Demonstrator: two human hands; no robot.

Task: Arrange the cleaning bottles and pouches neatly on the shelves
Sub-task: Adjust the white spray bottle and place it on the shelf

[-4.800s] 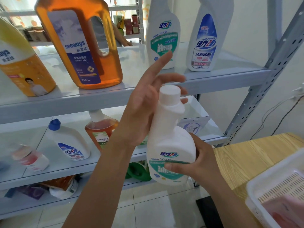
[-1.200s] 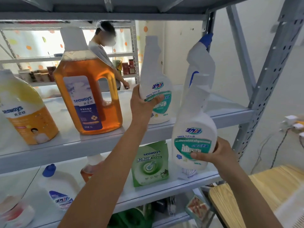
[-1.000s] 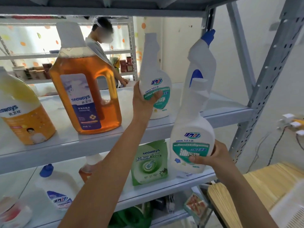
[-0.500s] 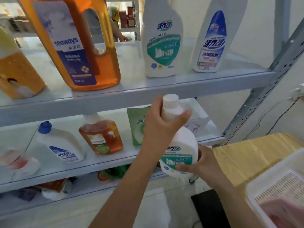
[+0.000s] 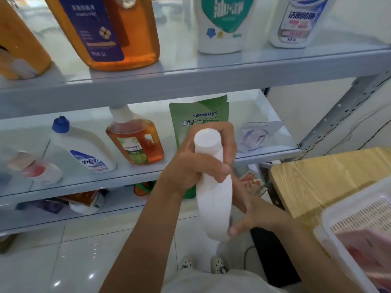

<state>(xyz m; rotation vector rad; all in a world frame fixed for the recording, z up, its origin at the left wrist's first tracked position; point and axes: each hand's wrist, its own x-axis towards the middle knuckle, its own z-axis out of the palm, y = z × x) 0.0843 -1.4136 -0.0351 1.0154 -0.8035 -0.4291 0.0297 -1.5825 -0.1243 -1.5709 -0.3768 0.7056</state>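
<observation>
At frame centre, the left hand (image 5: pixel 198 166) curled its fingers (image 5: pixel 229 144) round the neck of the white bottle (image 5: pixel 213 206); the right hand (image 5: pixel 254 214) gripped its base.

A grey metal shelving unit (image 5: pixel 190 77) with 3 boards in view stands beyond the left hand (image 5: pixel 196 166). Below the hand, glossy white floor tiles (image 5: pixel 63 261) catch spots of light. Right of it stands a light wooden table (image 5: pixel 317 178), a pale wall (image 5: pixel 300 106) beyond; the dark shape (image 5: pixel 273 256) beneath is possibly a mat.
</observation>
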